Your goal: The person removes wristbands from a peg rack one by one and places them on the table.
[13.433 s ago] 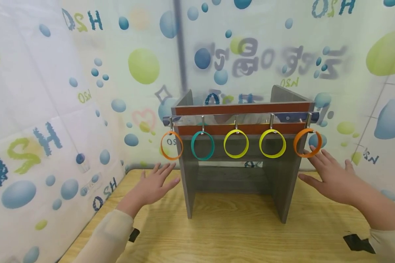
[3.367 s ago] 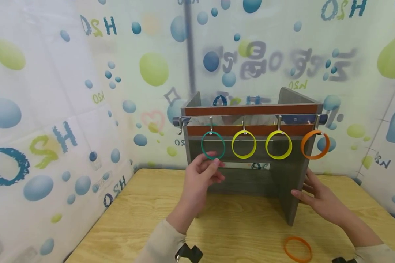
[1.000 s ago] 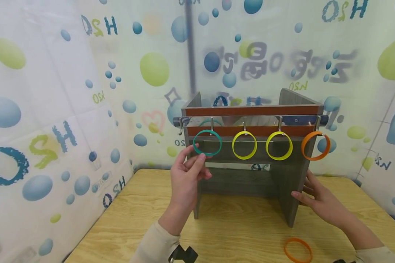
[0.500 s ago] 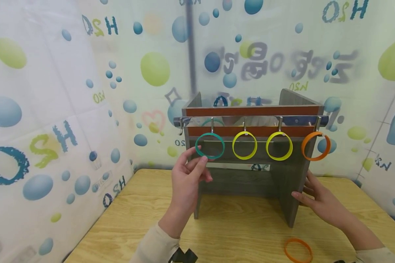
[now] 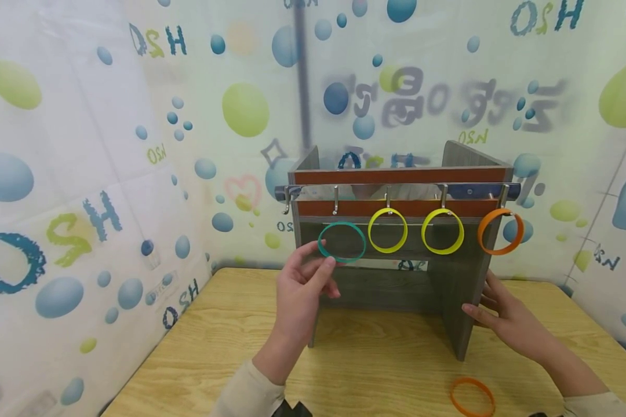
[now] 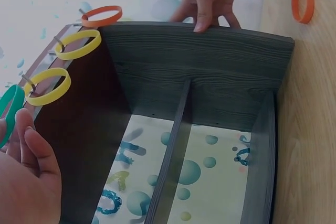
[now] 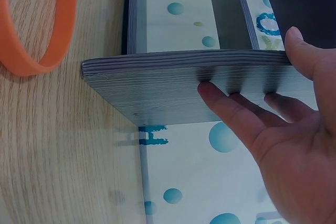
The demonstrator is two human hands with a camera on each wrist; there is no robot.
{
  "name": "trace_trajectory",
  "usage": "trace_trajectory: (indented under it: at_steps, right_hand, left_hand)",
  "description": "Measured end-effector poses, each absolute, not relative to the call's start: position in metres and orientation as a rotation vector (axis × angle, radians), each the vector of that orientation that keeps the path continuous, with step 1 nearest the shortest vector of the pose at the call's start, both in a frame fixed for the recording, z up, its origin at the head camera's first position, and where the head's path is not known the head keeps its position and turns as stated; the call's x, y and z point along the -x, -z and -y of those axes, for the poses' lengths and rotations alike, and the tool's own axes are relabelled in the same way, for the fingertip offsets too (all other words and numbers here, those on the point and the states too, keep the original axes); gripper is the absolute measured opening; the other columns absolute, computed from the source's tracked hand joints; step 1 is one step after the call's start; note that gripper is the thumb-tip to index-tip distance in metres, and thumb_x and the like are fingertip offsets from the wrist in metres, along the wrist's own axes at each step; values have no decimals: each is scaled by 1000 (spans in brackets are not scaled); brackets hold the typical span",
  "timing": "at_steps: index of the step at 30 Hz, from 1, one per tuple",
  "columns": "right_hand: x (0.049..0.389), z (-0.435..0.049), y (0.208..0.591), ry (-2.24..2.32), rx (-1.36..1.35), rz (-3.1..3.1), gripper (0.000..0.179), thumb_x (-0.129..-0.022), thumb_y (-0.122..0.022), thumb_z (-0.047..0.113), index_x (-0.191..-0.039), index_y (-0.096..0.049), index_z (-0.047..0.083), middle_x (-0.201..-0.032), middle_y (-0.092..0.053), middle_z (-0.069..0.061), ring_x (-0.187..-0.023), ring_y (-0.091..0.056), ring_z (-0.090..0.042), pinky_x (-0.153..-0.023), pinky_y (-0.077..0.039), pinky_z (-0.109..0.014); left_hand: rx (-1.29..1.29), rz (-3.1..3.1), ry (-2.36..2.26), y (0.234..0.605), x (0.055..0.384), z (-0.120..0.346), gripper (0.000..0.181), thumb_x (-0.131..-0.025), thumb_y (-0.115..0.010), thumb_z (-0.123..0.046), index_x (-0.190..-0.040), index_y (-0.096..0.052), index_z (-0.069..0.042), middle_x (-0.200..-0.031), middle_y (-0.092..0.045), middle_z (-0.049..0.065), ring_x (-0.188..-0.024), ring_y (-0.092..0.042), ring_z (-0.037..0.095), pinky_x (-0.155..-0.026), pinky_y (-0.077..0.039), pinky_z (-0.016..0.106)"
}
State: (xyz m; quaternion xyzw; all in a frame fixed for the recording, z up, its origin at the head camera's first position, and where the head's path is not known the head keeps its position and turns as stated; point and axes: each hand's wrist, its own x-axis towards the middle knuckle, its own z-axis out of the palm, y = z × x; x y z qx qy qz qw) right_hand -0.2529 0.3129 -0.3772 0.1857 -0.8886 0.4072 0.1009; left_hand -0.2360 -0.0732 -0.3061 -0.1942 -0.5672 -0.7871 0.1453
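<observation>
My left hand [image 5: 298, 289] pinches a teal silicone wristband [image 5: 364, 246] by its lower left edge, between thumb and fingers. The band is off its hook [image 5: 336, 200], tilted, and just below it. In the left wrist view the teal wristband [image 6: 16, 103] shows only partly at the left edge. My right hand [image 5: 516, 321] grips the right side panel [image 7: 184, 59] of a grey wooden shelf, thumb on the front edge and fingers along the outer face. Two yellow wristbands [image 5: 388, 250] and an orange wristband [image 5: 483, 234] hang on hooks to the right of the teal one.
The hook rail [image 5: 475, 191] runs across the shelf's top front; its leftmost hook [image 5: 286, 200] is bare. Another orange wristband [image 7: 65, 14] lies on the wooden table [image 5: 214, 341] near the shelf's right foot. A patterned curtain [image 5: 162, 145] stands behind and to the left.
The teal wristband has come off its hook and moved down and slightly right with my left hand. Long before, the left orange wristband left its hook; one now lies on the table. Right hand stays.
</observation>
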Motion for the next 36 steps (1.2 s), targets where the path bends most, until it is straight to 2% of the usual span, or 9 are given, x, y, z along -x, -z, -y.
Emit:
trace_trajectory:
  at_steps: [16,19,24,36]
  right_hand:
    - [252,-312,376,-1209,-561,2610,99,-107,-66,20,-171,8,36,-163,-34,-42,-136,-44,-72,-83,-66,-45]
    - [253,-313,376,-1199,-556,2611,99,-107,-66,20,-171,9,36,-163,-34,-42,-136,-44,-72,-83,-66,-47]
    - [254,-312,376,-1204,-550,2619,100,-107,-66,21,-170,9,37,-163,-33,-42,-137,-44,-72,-84,-66,-48]
    - [252,-312,374,-1202,-540,2621,100,-107,-67,21,-170,10,36,-162,-33,-43,-137,-43,-72,-83,-66,-47]
  left_hand:
    - [599,1749,2234,318,236,68,43,-103,-69,-9,-142,-56,1,-93,-82,-10,-55,-63,10,-63,-57,25]
    - [588,1778,2234,322,236,67,40,-102,-70,-10,-140,-59,-2,-94,-82,-9,-55,-63,11,-63,-57,25]
    - [563,1834,2241,328,235,67,35,-101,-72,-9,-135,-65,-9,-97,-83,-1,-55,-63,14,-64,-58,26]
    - [620,2104,2268,345,239,66,40,-101,-73,-13,-140,-65,-8,-104,-82,13,-59,-64,12,-68,-60,27]
